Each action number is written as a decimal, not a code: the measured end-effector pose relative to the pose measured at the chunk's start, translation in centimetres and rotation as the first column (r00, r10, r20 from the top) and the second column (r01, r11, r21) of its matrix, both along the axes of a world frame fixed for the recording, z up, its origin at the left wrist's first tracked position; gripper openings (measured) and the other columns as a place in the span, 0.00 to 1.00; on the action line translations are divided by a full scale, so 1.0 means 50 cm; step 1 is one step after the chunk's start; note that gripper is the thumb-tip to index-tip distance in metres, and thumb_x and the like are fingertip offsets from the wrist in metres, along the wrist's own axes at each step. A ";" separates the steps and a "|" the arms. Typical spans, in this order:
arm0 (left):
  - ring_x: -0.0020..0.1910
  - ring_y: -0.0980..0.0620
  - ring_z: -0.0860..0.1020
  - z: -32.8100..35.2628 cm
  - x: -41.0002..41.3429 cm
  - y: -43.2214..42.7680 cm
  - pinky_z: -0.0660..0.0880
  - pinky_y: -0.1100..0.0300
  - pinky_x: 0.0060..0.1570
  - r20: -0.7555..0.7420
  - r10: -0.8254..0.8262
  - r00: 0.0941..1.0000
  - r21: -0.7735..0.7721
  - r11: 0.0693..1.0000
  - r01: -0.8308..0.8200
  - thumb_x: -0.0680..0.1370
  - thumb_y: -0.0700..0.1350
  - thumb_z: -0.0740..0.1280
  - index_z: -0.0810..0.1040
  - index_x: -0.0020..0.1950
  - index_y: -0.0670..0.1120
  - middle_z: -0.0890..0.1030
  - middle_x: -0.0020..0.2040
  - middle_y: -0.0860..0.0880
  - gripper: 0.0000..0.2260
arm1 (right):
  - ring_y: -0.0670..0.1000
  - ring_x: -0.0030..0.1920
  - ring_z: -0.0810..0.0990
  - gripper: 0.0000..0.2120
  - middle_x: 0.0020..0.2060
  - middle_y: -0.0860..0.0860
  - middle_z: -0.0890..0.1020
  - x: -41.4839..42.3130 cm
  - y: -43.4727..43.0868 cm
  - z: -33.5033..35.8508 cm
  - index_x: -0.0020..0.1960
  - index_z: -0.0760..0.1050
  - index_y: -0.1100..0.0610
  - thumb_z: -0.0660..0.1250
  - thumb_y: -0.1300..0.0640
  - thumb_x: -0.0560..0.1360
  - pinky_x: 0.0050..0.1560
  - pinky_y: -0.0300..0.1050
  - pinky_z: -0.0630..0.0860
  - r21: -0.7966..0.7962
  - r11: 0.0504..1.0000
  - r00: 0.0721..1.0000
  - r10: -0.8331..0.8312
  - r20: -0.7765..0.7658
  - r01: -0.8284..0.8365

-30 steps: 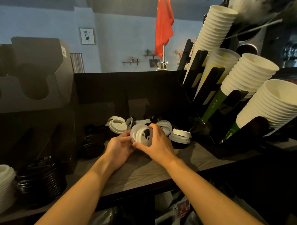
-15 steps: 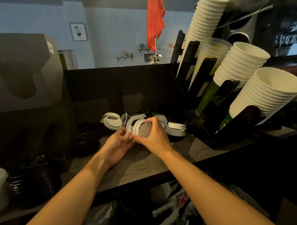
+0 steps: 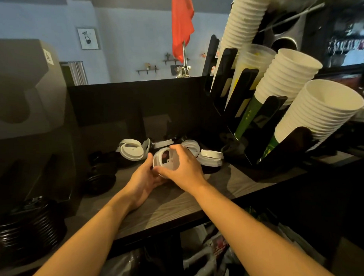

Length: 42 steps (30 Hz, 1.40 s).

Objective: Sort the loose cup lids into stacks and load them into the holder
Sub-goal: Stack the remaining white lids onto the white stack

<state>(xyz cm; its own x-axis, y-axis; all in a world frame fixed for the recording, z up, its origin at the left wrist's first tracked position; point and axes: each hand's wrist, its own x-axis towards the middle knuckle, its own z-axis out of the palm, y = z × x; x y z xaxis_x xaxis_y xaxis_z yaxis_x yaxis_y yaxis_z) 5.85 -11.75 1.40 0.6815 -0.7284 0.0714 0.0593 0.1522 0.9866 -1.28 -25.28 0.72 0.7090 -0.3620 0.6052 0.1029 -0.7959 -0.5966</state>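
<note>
Both hands meet over the wooden counter [image 3: 179,202]. My right hand [image 3: 183,168] curls over a small stack of white cup lids [image 3: 165,161], held on edge with the open side facing left. My left hand [image 3: 145,177] cups the stack from below and the left, its thumb against the rim. Loose white lids lie behind: a pair at the left [image 3: 131,151], one behind my fingers [image 3: 192,146], and a low stack at the right [image 3: 211,157]. Black lids [image 3: 101,177] sit to the left. The dark lid holder [image 3: 25,106] stands at the left.
A black rack [image 3: 244,106] at the right holds slanted stacks of white paper cups [image 3: 320,116]. A ribbed black lid stack [image 3: 29,227] sits at the near left. A dark back panel [image 3: 134,104] closes the counter. Bags lie under the counter's front edge.
The head camera has shifted slightly. My right hand has turned further over the white lid stack, and my left hand has slid under it. The loose lids behind stay where they were.
</note>
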 end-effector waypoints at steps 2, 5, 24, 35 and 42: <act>0.59 0.42 0.83 -0.002 0.000 -0.001 0.76 0.49 0.61 0.013 0.020 1.000 0.011 1.000 -0.020 0.86 0.57 0.50 0.76 0.70 0.46 0.84 0.58 0.39 0.23 | 0.49 0.65 0.71 0.35 0.65 0.48 0.74 0.000 0.002 0.001 0.71 0.68 0.51 0.74 0.38 0.70 0.62 0.49 0.74 -0.055 0.998 1.000 0.019 -0.003 -0.019; 0.58 0.40 0.83 -0.003 0.002 -0.001 0.77 0.50 0.59 0.009 0.032 0.999 0.014 0.999 -0.032 0.86 0.57 0.52 0.77 0.67 0.44 0.86 0.52 0.38 0.23 | 0.49 0.67 0.70 0.34 0.67 0.49 0.73 -0.001 0.003 0.002 0.72 0.68 0.52 0.75 0.43 0.71 0.64 0.47 0.72 -0.071 0.996 0.999 0.046 -0.004 -0.046; 0.54 0.45 0.84 0.012 -0.004 0.002 0.77 0.50 0.61 -0.014 -0.020 1.000 0.032 0.999 0.021 0.78 0.48 0.68 0.77 0.66 0.44 0.84 0.58 0.40 0.18 | 0.51 0.68 0.71 0.34 0.71 0.46 0.68 -0.006 -0.011 0.003 0.77 0.59 0.45 0.69 0.42 0.75 0.61 0.50 0.74 -0.038 0.998 0.990 0.053 -0.133 -0.059; 0.55 0.47 0.82 0.011 -0.018 -0.136 0.79 0.52 0.55 0.236 0.332 0.913 0.050 0.934 -0.353 0.81 0.44 0.67 0.75 0.69 0.45 0.82 0.57 0.44 0.16 | 0.54 0.79 0.51 0.41 0.80 0.51 0.50 -0.006 -0.074 -0.002 0.80 0.36 0.43 0.62 0.43 0.80 0.78 0.54 0.54 -0.001 1.000 0.969 0.018 -0.247 -0.019; 0.45 0.52 0.81 -0.015 -0.004 -0.164 0.76 0.60 0.37 0.179 0.430 0.885 0.003 0.899 -0.437 0.81 0.45 0.68 0.75 0.67 0.46 0.82 0.50 0.48 0.14 | 0.56 0.77 0.57 0.29 0.78 0.53 0.55 -0.016 -0.137 -0.009 0.80 0.54 0.53 0.57 0.49 0.81 0.75 0.55 0.59 -0.001 0.915 0.910 -0.400 -0.110 0.403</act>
